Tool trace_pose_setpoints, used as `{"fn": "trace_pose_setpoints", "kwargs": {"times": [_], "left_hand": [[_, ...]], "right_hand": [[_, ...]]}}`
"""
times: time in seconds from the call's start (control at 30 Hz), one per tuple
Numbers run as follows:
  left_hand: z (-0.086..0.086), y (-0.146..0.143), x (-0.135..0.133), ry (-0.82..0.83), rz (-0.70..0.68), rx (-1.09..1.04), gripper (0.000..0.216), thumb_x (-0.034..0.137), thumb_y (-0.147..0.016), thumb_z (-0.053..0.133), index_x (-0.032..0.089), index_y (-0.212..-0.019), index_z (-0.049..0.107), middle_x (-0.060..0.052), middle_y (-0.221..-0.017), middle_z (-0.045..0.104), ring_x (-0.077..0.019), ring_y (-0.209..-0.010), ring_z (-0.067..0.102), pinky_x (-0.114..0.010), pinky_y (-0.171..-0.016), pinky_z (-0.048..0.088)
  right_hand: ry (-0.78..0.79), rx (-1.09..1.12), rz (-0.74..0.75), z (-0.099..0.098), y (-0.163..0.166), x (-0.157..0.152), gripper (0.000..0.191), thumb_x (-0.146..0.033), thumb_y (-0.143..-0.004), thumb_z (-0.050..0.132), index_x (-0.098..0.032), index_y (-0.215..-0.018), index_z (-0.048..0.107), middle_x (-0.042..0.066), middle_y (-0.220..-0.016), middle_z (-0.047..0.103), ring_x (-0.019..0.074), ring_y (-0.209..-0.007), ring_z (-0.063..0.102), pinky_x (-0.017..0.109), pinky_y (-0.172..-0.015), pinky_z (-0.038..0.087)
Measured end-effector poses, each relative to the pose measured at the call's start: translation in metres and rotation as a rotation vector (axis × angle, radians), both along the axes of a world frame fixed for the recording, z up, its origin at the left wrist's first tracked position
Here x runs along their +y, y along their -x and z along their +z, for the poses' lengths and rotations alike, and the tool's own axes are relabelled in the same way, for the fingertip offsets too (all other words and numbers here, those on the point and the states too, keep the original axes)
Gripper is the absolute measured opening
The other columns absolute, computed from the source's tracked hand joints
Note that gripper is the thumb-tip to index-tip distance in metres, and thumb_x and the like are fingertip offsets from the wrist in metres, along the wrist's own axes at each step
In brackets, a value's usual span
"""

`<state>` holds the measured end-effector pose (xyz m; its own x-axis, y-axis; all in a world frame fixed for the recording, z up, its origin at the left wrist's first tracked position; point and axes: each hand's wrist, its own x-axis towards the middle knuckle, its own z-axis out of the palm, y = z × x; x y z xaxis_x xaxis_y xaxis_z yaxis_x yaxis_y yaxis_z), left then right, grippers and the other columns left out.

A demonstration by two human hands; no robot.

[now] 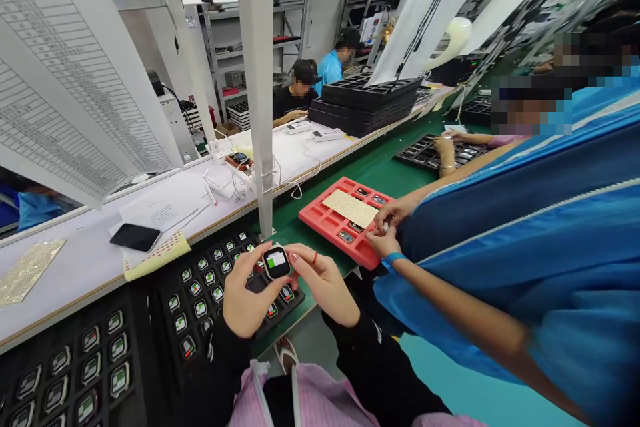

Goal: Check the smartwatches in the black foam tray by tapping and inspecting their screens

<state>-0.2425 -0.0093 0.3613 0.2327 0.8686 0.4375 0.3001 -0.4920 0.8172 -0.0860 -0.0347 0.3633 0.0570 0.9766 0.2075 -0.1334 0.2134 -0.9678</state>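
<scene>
1. I see my left hand and my right hand both grasping one black smartwatch. The fingers pinch it from two sides, so neither hand is released.
2. The smartwatch is held above a black tray, and its screen is lit with green and white.
3. This tray carries many watches in rows, each one in its own compartment. A second black tray with bigger-looking watches lies at the lower left.
4. Just beside my right hand there is a red tray on a green mat. It holds some watches and a beige sheet. The hands of a co-worker are at its edge.
5. Behind these, a white table carries a black phone, papers and white cables. Farther along it, a stack of black trays is standing.
</scene>
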Motion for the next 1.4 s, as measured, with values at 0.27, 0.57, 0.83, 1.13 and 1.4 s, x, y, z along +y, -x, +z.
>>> {"fn": "trace_pose_setpoints", "kwargs": {"times": [0.27, 0.57, 0.83, 1.13, 1.4], "left_hand": [[0.002, 0.001, -0.007, -0.048, 0.025, 0.071, 0.049, 0.02, -0.075, 0.076, 0.03, -0.121, 0.061, 0.0, -0.106, 0.068, -0.0151, -0.088, 0.061, -0.028, -0.084, 0.051], [0.006, 0.009, -0.006, -0.1, 0.052, 0.108, 0.046, 0.021, -0.079, 0.072, 0.029, -0.123, 0.06, -0.001, -0.108, 0.068, -0.0146, -0.084, 0.061, -0.028, -0.081, 0.052], [0.007, 0.009, -0.004, -0.165, 0.052, 0.085, 0.047, 0.025, -0.078, 0.075, 0.027, -0.122, 0.059, -0.001, -0.107, 0.069, -0.0139, -0.084, 0.06, -0.026, -0.08, 0.051], [0.005, 0.006, -0.004, -0.098, 0.053, 0.049, 0.046, 0.026, -0.076, 0.076, 0.027, -0.12, 0.062, -0.002, -0.106, 0.069, -0.0154, -0.082, 0.061, -0.029, -0.079, 0.052], [-0.001, 0.002, -0.001, 0.194, -0.013, -0.195, 0.047, 0.024, -0.075, 0.074, 0.021, -0.12, 0.059, -0.005, -0.101, 0.066, -0.0136, -0.076, 0.061, -0.024, -0.066, 0.053]], "right_hand": [[0.053, 0.041, 0.036, 0.006, 0.009, -0.002, 0.033, -0.045, -0.085, 0.062, -0.018, -0.104, 0.067, 0.006, -0.099, 0.06, 0.009, -0.063, 0.051, 0.02, -0.046, 0.047], [0.007, 0.115, 0.212, 0.005, 0.01, 0.0, 0.035, -0.033, -0.082, 0.066, -0.021, -0.115, 0.062, 0.01, -0.115, 0.054, 0.015, -0.082, 0.055, 0.021, -0.05, 0.05], [0.003, 0.084, 0.189, 0.01, 0.013, 0.003, 0.035, -0.041, -0.083, 0.063, -0.019, -0.111, 0.067, 0.01, -0.114, 0.058, 0.0142, -0.077, 0.054, 0.022, -0.05, 0.049], [0.005, 0.025, 0.051, 0.005, 0.012, 0.007, 0.035, -0.046, -0.084, 0.063, -0.02, -0.105, 0.071, 0.009, -0.107, 0.064, 0.014, -0.073, 0.057, 0.023, -0.051, 0.05], [-0.065, -0.01, -0.367, -0.001, -0.023, 0.007, 0.032, -0.041, -0.087, 0.063, -0.02, -0.11, 0.067, 0.006, -0.09, 0.072, 0.0132, -0.065, 0.059, 0.029, -0.061, 0.052]]}}
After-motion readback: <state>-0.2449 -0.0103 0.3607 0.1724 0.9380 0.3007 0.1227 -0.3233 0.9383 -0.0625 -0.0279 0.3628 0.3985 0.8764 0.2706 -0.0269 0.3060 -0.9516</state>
